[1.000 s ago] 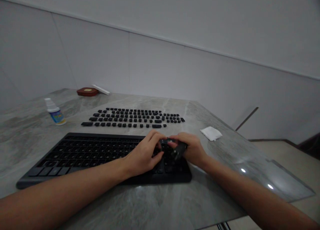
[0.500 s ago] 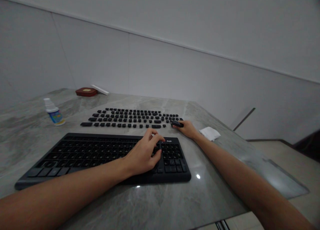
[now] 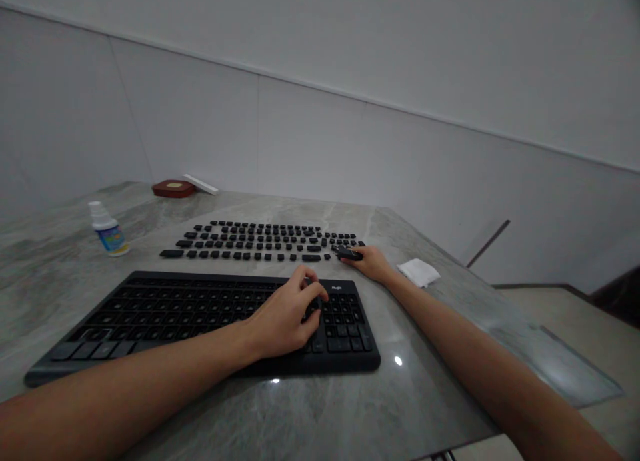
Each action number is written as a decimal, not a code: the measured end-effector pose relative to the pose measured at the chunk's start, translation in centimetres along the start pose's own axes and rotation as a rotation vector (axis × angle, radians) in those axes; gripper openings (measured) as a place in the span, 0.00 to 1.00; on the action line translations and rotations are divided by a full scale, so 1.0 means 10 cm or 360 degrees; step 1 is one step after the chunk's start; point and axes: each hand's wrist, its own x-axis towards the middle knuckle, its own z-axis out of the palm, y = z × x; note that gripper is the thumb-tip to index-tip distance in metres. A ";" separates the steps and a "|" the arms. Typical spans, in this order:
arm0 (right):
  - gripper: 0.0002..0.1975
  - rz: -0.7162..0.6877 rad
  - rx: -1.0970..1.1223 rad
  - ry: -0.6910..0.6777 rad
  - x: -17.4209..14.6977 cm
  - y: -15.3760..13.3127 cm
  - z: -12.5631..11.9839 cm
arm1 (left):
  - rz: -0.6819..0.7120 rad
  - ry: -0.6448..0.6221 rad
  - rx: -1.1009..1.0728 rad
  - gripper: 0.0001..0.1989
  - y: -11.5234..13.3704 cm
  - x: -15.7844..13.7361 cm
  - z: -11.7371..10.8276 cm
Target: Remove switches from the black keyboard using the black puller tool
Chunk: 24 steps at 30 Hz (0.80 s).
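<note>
A black keyboard [image 3: 165, 307] lies in front of me, most of its keys off and the bare sockets showing. Some keys are still in place at its lower left and lower right. My left hand [image 3: 287, 314] rests over its right half, fingers bent and apart, thumb spread from the index finger; the fingertips are partly hidden. Beyond the keyboard, loose black keycaps [image 3: 255, 237] are laid out in rows. My right hand [image 3: 369, 262] is at the right end of these rows, closed on a small black object [image 3: 350, 253] whose kind I cannot make out.
A white bottle [image 3: 109, 231] with a blue label stands at the left. Near the wall are a red-brown case [image 3: 173, 189] and a thin white box [image 3: 200, 183]. A folded white cloth or tissue [image 3: 419, 272] lies beside my right forearm. The grey marbled table [image 3: 320, 414] has its edge at the right.
My right hand, with the black object, has shifted slightly left along the keycap rows. My left hand stays over the keyboard almost unmoved. The view has tilted slightly.
</note>
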 end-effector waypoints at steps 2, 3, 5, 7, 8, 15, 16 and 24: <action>0.14 -0.0003 0.0001 -0.0005 0.00 -0.01 -0.01 | -0.0004 -0.0005 -0.0003 0.12 0.01 0.00 0.00; 0.14 -0.0005 0.0004 -0.0005 -0.01 -0.02 -0.01 | -0.0003 -0.0007 -0.0004 0.11 0.01 0.00 -0.01; 0.14 -0.0006 0.0014 0.0003 -0.01 -0.02 -0.01 | 0.0003 -0.0008 -0.0008 0.11 0.02 0.00 -0.01; 0.14 -0.0011 0.0032 0.0017 -0.02 -0.02 -0.01 | 0.0012 -0.0005 -0.0016 0.11 0.02 0.01 -0.01; 0.14 -0.0014 0.0046 0.0024 -0.02 -0.02 -0.01 | 0.0015 -0.0005 -0.0020 0.11 0.02 0.01 -0.01; 0.25 0.0028 0.0222 0.0300 -0.04 -0.11 -0.11 | 0.0047 -0.0030 -0.0049 0.10 0.02 0.00 -0.04; 0.29 0.0052 0.0254 0.0376 -0.07 -0.15 -0.16 | 0.0075 -0.0040 -0.0055 0.10 0.03 0.00 -0.04; 0.35 -0.0295 0.0688 0.0135 -0.52 -0.75 -0.69 | 0.0354 -0.0192 0.0030 0.08 0.09 0.02 -0.09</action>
